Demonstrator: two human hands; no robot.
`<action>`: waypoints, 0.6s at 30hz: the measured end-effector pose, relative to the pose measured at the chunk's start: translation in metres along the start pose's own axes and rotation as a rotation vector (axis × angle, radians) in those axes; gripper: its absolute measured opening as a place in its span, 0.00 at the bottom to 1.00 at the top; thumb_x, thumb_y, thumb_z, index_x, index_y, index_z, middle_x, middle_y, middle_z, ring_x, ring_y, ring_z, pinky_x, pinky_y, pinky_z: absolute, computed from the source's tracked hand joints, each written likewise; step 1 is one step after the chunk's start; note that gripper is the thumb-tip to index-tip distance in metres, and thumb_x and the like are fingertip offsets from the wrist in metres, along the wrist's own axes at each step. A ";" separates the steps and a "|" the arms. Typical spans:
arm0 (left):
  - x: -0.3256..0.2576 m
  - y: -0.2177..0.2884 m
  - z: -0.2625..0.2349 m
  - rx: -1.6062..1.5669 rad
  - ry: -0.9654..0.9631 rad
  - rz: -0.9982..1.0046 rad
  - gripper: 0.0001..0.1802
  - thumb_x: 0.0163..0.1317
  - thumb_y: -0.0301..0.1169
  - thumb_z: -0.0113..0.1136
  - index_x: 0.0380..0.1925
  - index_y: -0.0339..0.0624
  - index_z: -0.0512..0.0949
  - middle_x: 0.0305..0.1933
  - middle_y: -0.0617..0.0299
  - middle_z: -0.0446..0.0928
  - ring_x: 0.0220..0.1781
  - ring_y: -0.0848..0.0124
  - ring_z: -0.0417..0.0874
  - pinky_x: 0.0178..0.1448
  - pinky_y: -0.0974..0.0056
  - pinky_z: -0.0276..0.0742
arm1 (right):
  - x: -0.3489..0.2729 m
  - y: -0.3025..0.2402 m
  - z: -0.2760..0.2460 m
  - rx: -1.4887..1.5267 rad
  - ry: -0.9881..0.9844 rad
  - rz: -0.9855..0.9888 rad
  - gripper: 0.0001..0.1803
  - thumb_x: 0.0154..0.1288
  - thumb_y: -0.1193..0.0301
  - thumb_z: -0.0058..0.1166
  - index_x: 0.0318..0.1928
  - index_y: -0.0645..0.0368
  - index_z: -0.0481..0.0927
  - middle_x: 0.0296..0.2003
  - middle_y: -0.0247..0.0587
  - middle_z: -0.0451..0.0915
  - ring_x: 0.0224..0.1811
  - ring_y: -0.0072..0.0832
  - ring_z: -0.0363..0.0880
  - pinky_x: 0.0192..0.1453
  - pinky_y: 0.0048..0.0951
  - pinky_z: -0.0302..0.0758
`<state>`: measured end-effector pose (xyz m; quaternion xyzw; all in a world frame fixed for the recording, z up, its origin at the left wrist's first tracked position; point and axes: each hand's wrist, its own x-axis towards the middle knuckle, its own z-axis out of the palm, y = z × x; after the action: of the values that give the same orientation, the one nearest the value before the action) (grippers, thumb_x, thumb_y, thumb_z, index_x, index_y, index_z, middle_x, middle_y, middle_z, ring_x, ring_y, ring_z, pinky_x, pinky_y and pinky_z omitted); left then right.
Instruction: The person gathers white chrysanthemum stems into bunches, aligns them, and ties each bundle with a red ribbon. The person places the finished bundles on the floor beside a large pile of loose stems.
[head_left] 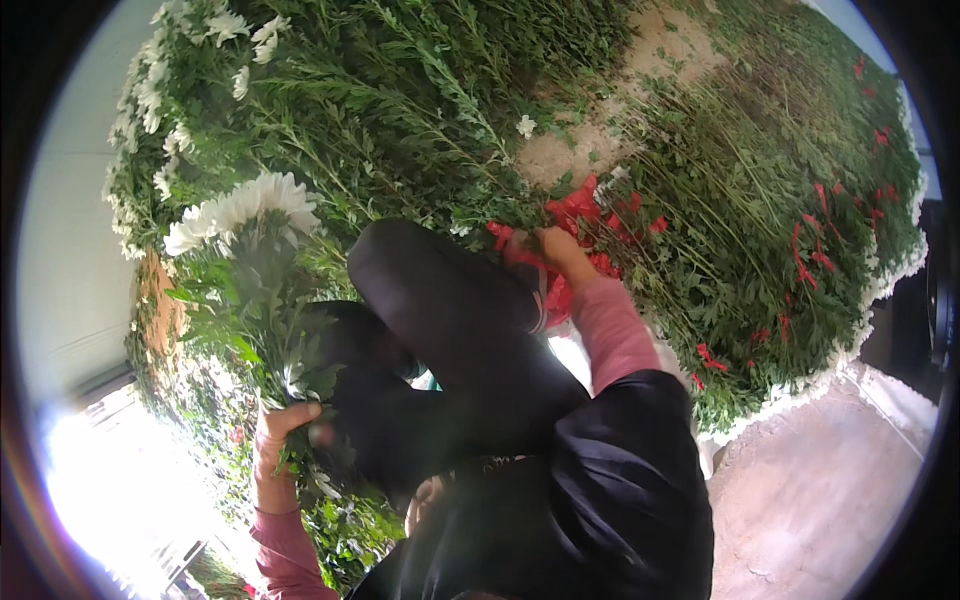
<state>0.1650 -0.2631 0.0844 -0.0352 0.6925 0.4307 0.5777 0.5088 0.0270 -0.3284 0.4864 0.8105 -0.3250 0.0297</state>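
Note:
My left hand (283, 428) grips a bunch of white chrysanthemums (250, 215) by its leafy stems. The bunch stands upright at the left, white heads level at the top, thumb across the stems. Beyond my bent knees, my right hand (565, 252) reaches into a heap of red plastic strips (578, 207), its fingers bent together on them. Its fingertips are partly hidden, so how many strips they hold does not show. Next to that hand is my foot, close to the strips.
Long green chrysanthemum stems (390, 100) with white heads lie piled at the far left. On the right is another large pile of chrysanthemums (760, 200), several bunches tied with red strips. Bare tan ground (570, 150) shows between the piles. Strong sunlight glares at lower left.

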 end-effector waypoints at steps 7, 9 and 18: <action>-0.016 -0.017 -0.024 -0.131 -0.143 0.039 0.11 0.57 0.31 0.63 0.35 0.34 0.82 0.25 0.60 0.80 0.22 0.71 0.79 0.28 0.67 0.77 | -0.020 -0.006 -0.035 -0.094 0.231 -0.135 0.09 0.58 0.68 0.56 0.36 0.56 0.85 0.34 0.50 0.81 0.41 0.51 0.82 0.44 0.49 0.79; -0.022 -0.015 -0.010 -0.090 -0.016 0.104 0.11 0.56 0.32 0.64 0.34 0.35 0.82 0.26 0.60 0.81 0.23 0.71 0.80 0.29 0.68 0.78 | -0.023 -0.013 -0.045 0.082 0.375 -0.179 0.11 0.61 0.66 0.57 0.40 0.58 0.85 0.36 0.50 0.82 0.37 0.46 0.83 0.42 0.45 0.80; -0.040 -0.019 0.020 -0.063 0.211 0.169 0.12 0.59 0.38 0.62 0.26 0.42 0.75 0.21 0.62 0.68 0.22 0.70 0.69 0.31 0.63 0.67 | -0.045 -0.049 -0.131 0.817 0.267 0.030 0.29 0.67 0.63 0.55 0.67 0.55 0.70 0.48 0.42 0.84 0.37 0.35 0.84 0.42 0.39 0.79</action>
<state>0.2041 -0.2803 0.1073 -0.0399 0.7361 0.4932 0.4620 0.5284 0.0498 -0.1844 0.5078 0.6046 -0.5532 -0.2657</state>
